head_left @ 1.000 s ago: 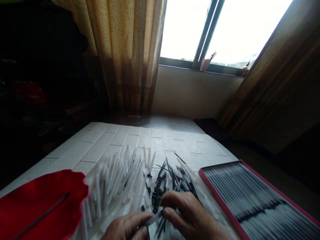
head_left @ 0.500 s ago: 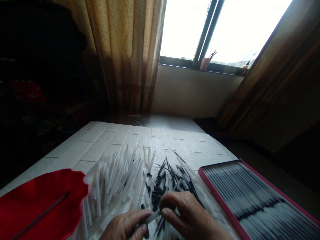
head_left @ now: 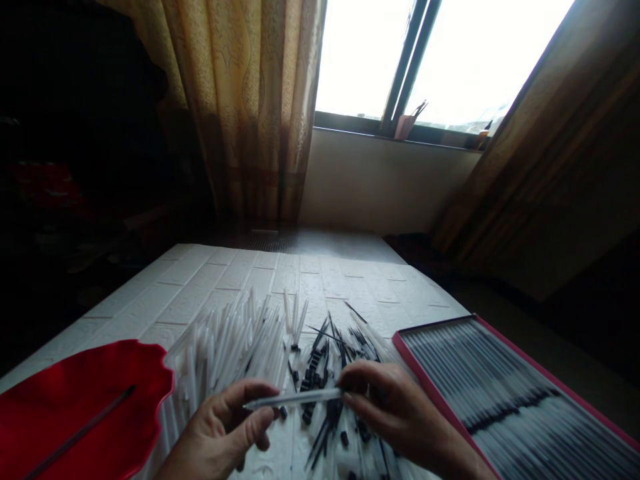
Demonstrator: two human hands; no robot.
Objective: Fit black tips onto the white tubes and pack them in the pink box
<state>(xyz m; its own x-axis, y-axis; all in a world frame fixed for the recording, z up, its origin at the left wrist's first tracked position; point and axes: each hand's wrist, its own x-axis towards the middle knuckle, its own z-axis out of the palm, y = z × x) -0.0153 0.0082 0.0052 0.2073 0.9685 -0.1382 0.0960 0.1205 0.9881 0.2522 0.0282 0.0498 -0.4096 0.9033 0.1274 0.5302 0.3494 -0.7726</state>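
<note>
Fingers [head_left: 259,419] of both hands hold the clear pen [head_left: 300,397] between them.

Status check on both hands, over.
Right hand pinching clear tube's end. Left hand at pointed end, grip unclear. Loose black caps below, seemingly not blocking.

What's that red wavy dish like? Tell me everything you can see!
The red dish is wide, with a wavy rim, and looks like shiny plastic. It sits open side up on the left of the white table, partly cut off by the picture's edge. One thin, dark stick lies slanting in it. Clear tubes crowd right beside its rim.
</note>
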